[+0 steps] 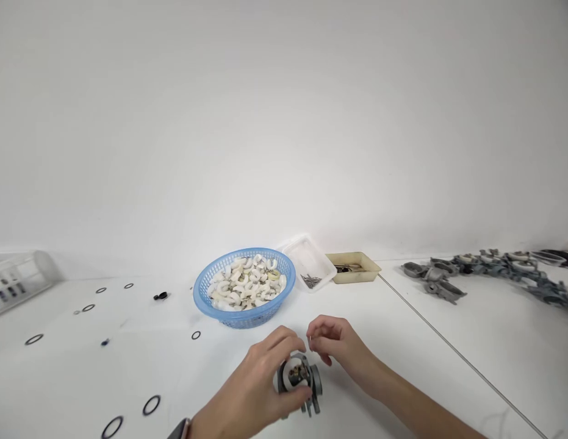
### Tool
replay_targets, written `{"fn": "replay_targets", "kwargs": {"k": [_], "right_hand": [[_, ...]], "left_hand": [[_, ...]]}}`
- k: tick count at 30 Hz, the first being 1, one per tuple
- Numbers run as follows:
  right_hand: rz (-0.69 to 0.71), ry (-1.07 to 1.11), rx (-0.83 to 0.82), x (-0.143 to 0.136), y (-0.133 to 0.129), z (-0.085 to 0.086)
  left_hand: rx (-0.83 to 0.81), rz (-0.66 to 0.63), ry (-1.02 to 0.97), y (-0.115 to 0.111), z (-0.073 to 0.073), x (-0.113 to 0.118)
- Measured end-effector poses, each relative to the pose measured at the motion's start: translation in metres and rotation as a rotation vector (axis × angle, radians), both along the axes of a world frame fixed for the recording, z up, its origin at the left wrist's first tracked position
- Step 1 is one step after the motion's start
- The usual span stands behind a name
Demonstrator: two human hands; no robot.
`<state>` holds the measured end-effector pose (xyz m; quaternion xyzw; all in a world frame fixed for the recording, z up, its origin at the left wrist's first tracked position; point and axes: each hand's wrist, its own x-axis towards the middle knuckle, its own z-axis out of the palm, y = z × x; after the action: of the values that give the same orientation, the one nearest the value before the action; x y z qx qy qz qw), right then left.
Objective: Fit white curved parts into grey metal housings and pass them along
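My left hand (269,381) is wrapped around a grey metal carburetor body (315,381), thumb in front and fingers over the top. Brass fittings and a white curved float (287,372) show in its open face. Just up and right of the body, my right hand (332,344) has its fingertips pinched together; a thin pale sliver shows at them, too small to name. Beyond both hands stands a blue basket (201,299) heaped with white C-shaped floats (247,283). Behind it, a white tray (306,256) leans tilted, with several thin metal pins (311,281) inside.
A beige tray (357,277) with dark slender items sits by the wall. Several grey carburetor castings (442,283) lie piled to the right. Black rings (151,405) and small dark parts (160,296) are scattered left, near a white slatted basket (22,280). A thin line (448,344) crosses the table.
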<state>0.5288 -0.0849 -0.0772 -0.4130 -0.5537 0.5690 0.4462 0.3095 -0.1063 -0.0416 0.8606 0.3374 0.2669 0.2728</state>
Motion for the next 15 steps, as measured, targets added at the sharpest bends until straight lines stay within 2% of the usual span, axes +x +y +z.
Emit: {"fn": "replay_targets", "kwargs": {"k": [3, 8, 15], "right_hand": [[0.0, 0.03, -0.033, 0.0, -0.003, 0.003], [0.036, 0.041, -0.083, -0.008, -0.009, 0.003], [0.012, 0.041, -0.097, -0.011, -0.012, 0.008]], "left_hand": [[-0.024, 0.038, 0.039, 0.0, 0.0, 0.0], [0.026, 0.04, 0.035, -0.001, -0.002, 0.003], [0.034, 0.066, 0.05, 0.0, -0.006, 0.004]]}}
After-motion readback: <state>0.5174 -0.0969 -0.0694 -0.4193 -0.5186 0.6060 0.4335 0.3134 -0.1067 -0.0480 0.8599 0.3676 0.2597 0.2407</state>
